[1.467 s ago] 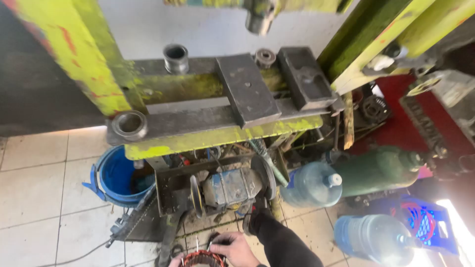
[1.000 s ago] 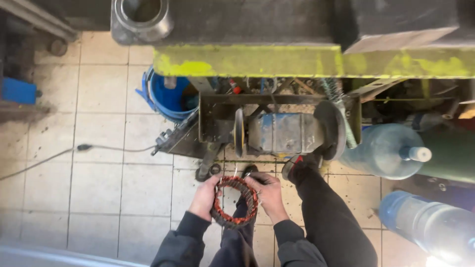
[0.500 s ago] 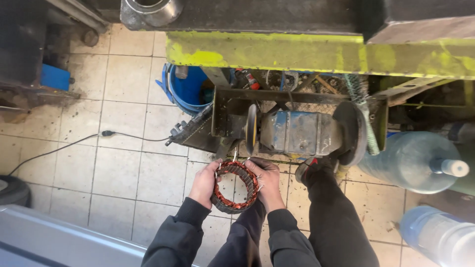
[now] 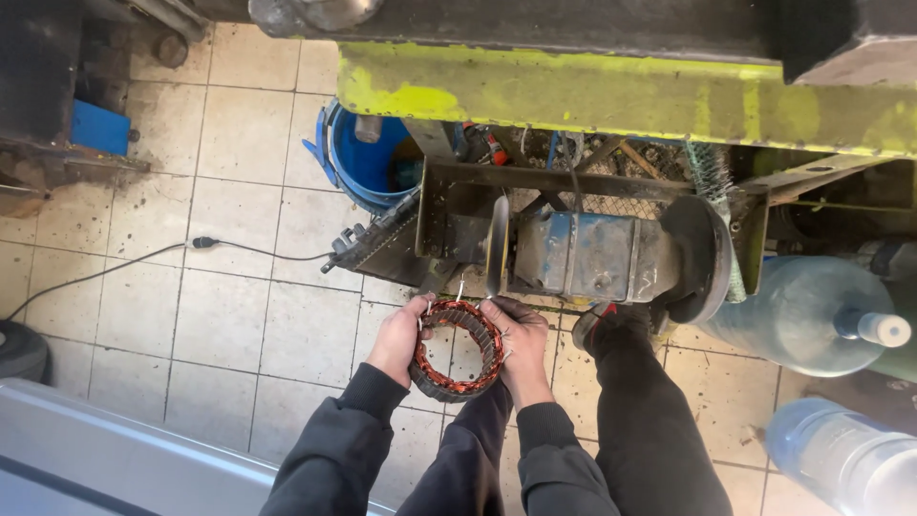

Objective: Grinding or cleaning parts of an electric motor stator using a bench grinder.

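Note:
I hold a ring-shaped motor stator with copper-red windings and a dark ribbed outer band, tilted in front of my body above the tiled floor. My left hand grips its left rim. On the opposite rim my right hand clasps it with fingers curled over the top edge. Thin wire ends stick up from the ring's upper side. My dark sleeves and dark trousers fill the lower middle of the view.
A bench grinder with blue body sits on a metal frame under a yellow-green press table. A blue bucket stands left of it, large water bottles at right. A cable runs over the floor tiles; a grey surface lower left.
The view tipped down from the press table to the floor. Both hands came up holding the stator ring, which now sits slightly higher and more centred than before.

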